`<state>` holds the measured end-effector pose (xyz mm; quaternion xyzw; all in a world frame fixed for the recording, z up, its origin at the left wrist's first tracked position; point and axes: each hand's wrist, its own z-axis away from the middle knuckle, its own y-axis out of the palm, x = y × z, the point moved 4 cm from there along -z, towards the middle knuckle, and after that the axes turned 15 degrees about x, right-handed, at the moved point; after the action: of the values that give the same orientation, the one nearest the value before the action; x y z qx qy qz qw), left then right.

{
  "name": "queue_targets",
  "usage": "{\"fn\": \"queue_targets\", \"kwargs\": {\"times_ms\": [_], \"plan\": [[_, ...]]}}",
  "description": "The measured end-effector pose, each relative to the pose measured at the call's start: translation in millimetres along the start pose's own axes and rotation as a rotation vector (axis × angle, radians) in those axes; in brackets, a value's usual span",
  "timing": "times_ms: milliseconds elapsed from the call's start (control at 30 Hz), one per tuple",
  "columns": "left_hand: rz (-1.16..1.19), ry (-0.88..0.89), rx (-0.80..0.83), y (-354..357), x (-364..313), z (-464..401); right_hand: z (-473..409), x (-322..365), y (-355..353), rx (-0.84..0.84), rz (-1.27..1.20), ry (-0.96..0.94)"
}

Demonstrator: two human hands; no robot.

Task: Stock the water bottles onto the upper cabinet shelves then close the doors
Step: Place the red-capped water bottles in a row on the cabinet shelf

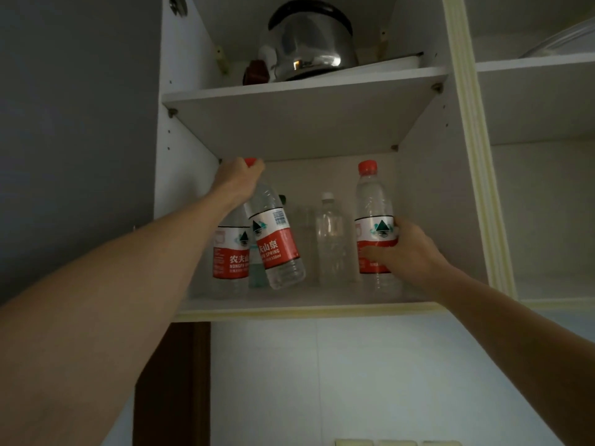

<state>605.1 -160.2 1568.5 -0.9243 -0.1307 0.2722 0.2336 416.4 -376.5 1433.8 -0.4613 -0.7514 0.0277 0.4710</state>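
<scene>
My left hand [236, 178] grips the red cap of a tilted water bottle [277, 243], which hangs just above the lower cabinet shelf [289, 305]. Behind it another red-labelled bottle [230, 255] stands upright at the shelf's left. My right hand [405, 252] wraps the label of an upright red-capped bottle [375, 220] that rests on the shelf's right side. A clear bottle with a white cap [330, 239] stands at the back between them, and a green-capped bottle is mostly hidden behind the tilted one.
A steel kettle [310, 43] sits on the upper shelf [289, 91] beside a dark red object [256, 72]. The right-hand cabinet bay [544, 156] holds a glass lid at its top. A white tiled wall lies below the cabinet.
</scene>
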Motion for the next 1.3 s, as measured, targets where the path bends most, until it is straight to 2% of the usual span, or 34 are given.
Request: {"fn": "queue_targets", "kwargs": {"times_ms": [133, 300, 533, 667, 767, 867, 1167, 1233, 1300], "plan": [[-0.055, -0.039, 0.034, -5, 16, -4, -10, 5, 18, 0.036, -0.046, -0.012], [-0.259, -0.104, 0.049, -7, 35, -11, -15, 5, 27, 0.003, -0.032, -0.028], [-0.389, -0.114, -0.053, -6, 38, -15, -15, -5, 33, 0.013, -0.111, -0.005], [-0.666, -0.082, -0.064, 1, 24, -18, -14, -7, 34, 0.015, -0.093, -0.007], [-0.769, -0.032, -0.082, 7, 19, -22, -12, -8, 35, 0.003, -0.060, -0.030], [-0.812, -0.014, -0.096, 9, 20, -23, -11, -9, 34, -0.015, -0.034, -0.045], [-0.920, -0.109, -0.128, 12, 24, -19, -18, -17, 31, 0.002, -0.109, -0.013], [-0.926, -0.056, -0.154, 15, 13, -14, -22, -19, 25, 0.035, -0.110, -0.002], [-0.879, 0.168, -0.223, 23, -9, -5, -28, -21, 16, 0.097, -0.090, -0.002]]}}
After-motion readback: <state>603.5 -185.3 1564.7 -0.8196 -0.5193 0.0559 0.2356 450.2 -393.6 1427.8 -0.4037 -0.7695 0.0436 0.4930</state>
